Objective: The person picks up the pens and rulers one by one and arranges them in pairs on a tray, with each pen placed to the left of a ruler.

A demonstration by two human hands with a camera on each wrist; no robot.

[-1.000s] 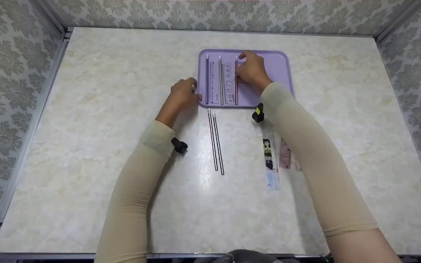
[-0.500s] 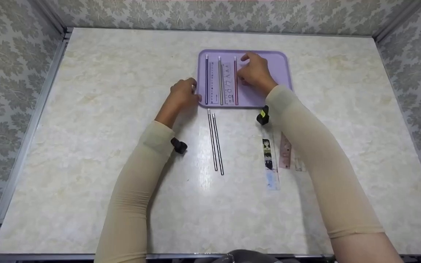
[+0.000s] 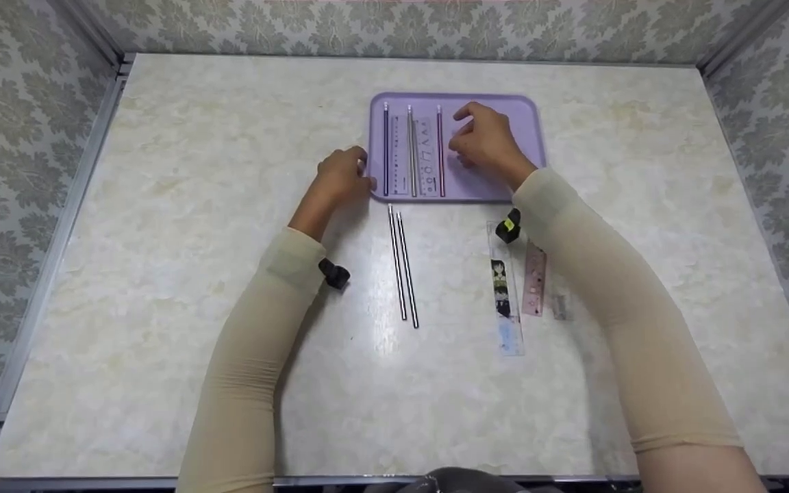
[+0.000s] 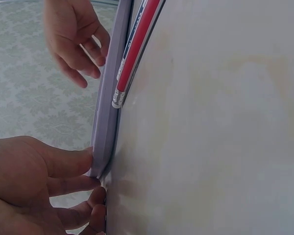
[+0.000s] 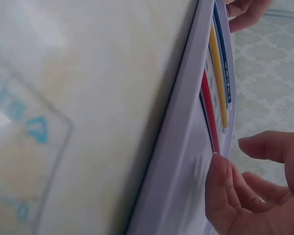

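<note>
A purple tray [image 3: 524, 120] lies at the back of the table. In it, dark blue [image 3: 386, 147], yellow [image 5: 216, 68] and red [image 3: 440, 150] pencils alternate with two clear rulers [image 3: 401, 154]. My left hand [image 3: 341, 177] holds the tray's left rim, thumb against the rim near its front corner in the left wrist view. Over the tray, my right hand [image 3: 490, 140] hovers just right of the red pencil, thumb and fingers apart, gripping nothing. Two more pencils [image 3: 401, 267] lie side by side in front of the tray; the left wrist view shows red and blue ones.
To the right on the table lie a clear ruler with cartoon figures [image 3: 501, 291], a pink ruler [image 3: 535, 282] and another clear one [image 3: 561, 307], partly under the right sleeve [image 3: 614, 294]. Patterned walls [image 3: 408, 27] surround the table.
My right hand has let go of the red pencil and shifted right and slightly toward me. The red pencil stays in the tray; the left hand keeps its place.
</note>
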